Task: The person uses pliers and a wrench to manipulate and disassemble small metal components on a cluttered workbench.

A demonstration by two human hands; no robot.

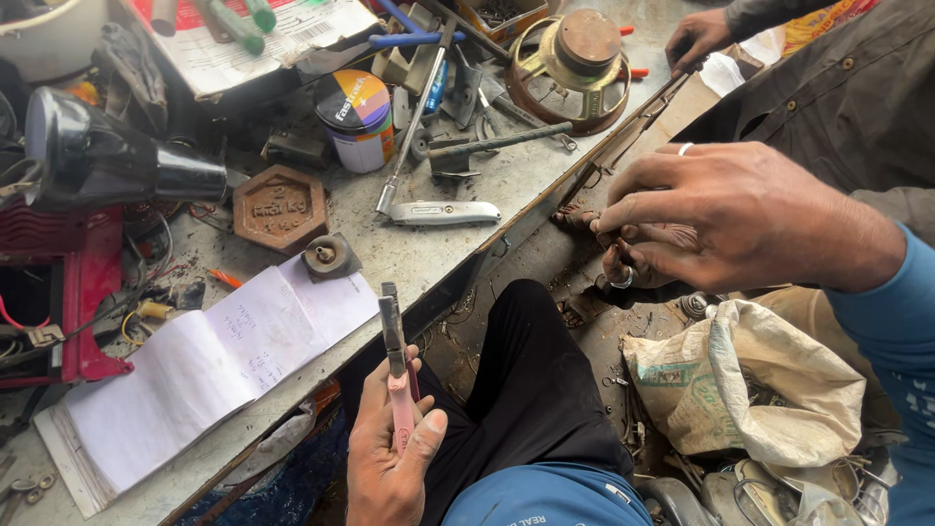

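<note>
My left hand (390, 453) grips a pair of pliers (395, 365) by its pink handles, jaws pointing up over the workbench's front edge. My right hand (721, 219), a ring on one finger, is raised over my lap with thumb and fingers pinched together; what lies between the fingertips is too small to tell. A second ring shows on a curled finger below it. My black trousers (536, 380) fill the space between both hands.
The cluttered grey workbench (419, 255) holds an open notebook (209, 365), utility knife (443, 212), hexagonal weight (280, 206), small tin (357, 119), hammer (497, 144), speaker frame (575, 63), black hair dryer (107, 156). A white sack (750, 385) lies on the floor. Another person's hand (696, 41) at top right.
</note>
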